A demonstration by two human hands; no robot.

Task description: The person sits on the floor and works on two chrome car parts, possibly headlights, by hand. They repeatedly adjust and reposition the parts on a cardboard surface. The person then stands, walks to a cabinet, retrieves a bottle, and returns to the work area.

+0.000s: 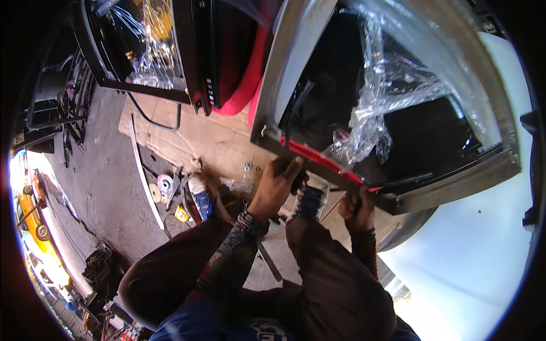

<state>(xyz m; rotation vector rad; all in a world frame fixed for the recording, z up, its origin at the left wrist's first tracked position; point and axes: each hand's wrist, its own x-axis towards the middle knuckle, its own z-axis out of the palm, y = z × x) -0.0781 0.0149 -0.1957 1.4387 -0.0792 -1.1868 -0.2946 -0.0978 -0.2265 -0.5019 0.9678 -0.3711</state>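
Observation:
A large brown-grey metal frame (455,181) with rounded corners stands tilted before me at the right. Crumpled clear plastic film (372,108) hangs over the dark panel inside it. Along its lower inner edge runs a red strip (318,154). My left hand (274,188) grips the frame's lower rail near the left corner, thumb on top and fingers partly hidden. Farther right, my right hand (357,209) is closed in a fist just under the same rail, close to the strip's right end. What it holds, if anything, is too dark to make out.
Another framed unit (182,74) with plastic film stands at the upper left, beside a red curved part (242,91). Flattened cardboard (153,125) covers the floor there. A long pale strip (142,173), a disc (165,183) and tools lie left of my feet. A white panel (472,250) curves along the right.

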